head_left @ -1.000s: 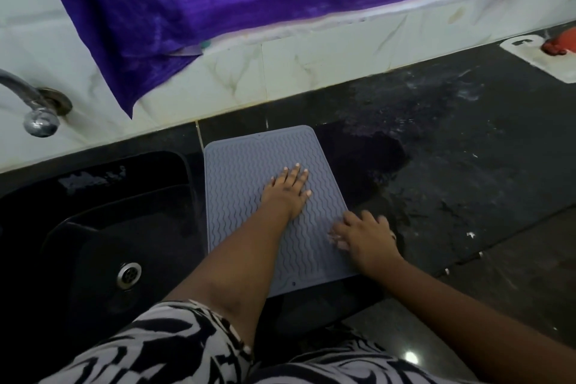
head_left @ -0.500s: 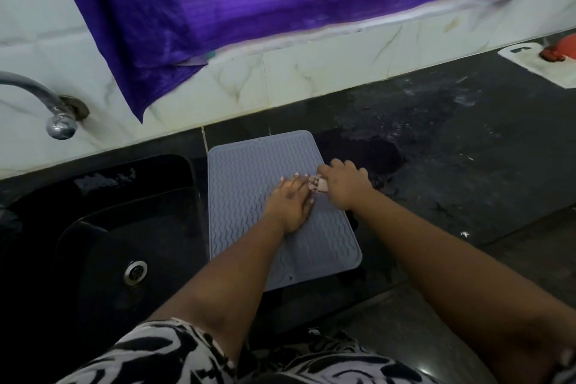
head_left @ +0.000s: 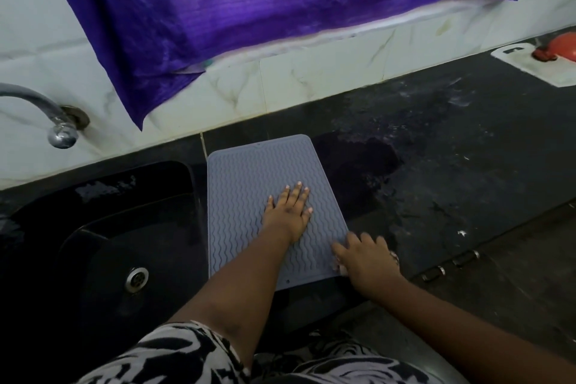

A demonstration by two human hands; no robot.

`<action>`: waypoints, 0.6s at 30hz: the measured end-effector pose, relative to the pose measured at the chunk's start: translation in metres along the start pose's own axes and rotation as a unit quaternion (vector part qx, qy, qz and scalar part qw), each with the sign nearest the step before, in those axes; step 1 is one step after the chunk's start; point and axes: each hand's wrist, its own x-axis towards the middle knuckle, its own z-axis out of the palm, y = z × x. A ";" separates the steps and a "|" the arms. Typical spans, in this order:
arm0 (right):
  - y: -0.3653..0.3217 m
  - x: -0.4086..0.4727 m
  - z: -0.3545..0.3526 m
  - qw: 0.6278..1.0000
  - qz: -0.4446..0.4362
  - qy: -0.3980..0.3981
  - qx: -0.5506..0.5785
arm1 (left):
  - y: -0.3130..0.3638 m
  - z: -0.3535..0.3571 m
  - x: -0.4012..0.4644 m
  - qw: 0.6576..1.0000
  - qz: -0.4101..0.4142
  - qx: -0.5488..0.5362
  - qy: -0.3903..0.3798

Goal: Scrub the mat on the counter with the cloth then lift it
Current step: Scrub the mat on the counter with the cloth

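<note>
Dark wet surface [head_left: 436, 165], sink [head_left: 103, 227] left, mat [head_left: 249, 171] flat beside it; left hand [head_left: 288, 209] lay released, right hand [head_left: 364, 259] clenched the cloth [head_left: 340, 268].

The black stone counter [head_left: 452, 171] crosses the frame from the lower left to the upper right. On it, at the centre, lies 1 grey wavy mat [head_left: 249, 178], flat, just beside the black sink [head_left: 93, 227]. A dark wet patch [head_left: 358, 162] touches the mat's right edge. At the upper right lies 1 white board [head_left: 526, 64].

Black sink [head_left: 103, 227], chrome tap [head_left: 59, 131], purple curtain [head_left: 280, 15], white board [head_left: 536, 67]
</note>
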 end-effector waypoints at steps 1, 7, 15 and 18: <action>0.000 -0.009 0.001 1.000 -0.005 -0.010 0.002 | 0.000 0.001 -0.001 1.000 -0.002 0.001 0.005; 0.006 -0.015 -0.036 0.975 -0.011 -0.085 0.206 | 0.003 -0.001 0.000 1.000 -0.015 -0.001 0.005; -0.011 0.021 -0.021 0.994 0.075 0.057 0.057 | 0.008 0.006 0.004 0.998 -0.053 -0.011 0.024; -0.011 0.013 -0.014 0.998 0.051 0.026 0.028 | 0.008 0.008 0.005 0.998 -0.061 -0.014 0.023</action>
